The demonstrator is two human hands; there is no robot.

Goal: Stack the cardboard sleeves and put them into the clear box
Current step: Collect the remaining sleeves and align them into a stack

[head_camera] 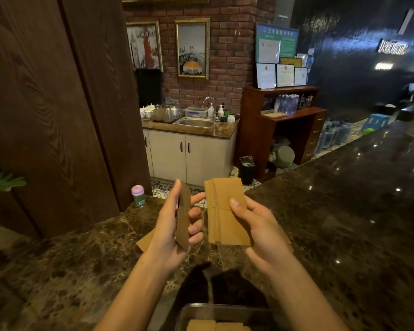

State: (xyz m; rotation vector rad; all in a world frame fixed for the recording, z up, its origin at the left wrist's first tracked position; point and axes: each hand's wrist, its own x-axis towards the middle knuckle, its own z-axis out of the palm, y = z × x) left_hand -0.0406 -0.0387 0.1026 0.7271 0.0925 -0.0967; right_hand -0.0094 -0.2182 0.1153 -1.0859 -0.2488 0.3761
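My left hand (pixel 175 225) grips one brown cardboard sleeve (pixel 183 216) edge-on, held upright above the dark marble counter. My right hand (pixel 256 225) holds a fanned stack of flat cardboard sleeves (pixel 227 211), thumb pressed on its front. The two are a short gap apart. Another sleeve (pixel 145 242) lies on the counter, partly hidden behind my left wrist. The clear box (pixel 191 311) sits at the bottom edge, close to me, with several sleeves (pixel 215 325) lying flat inside.
The marble counter (pixel 344 211) runs away to the right. A small jar with a pink lid (pixel 138 196) stands at its far left corner beside a wooden pillar (pixel 58 103). Behind are a sink unit (pixel 194 123) and a black bin (pixel 246 170).
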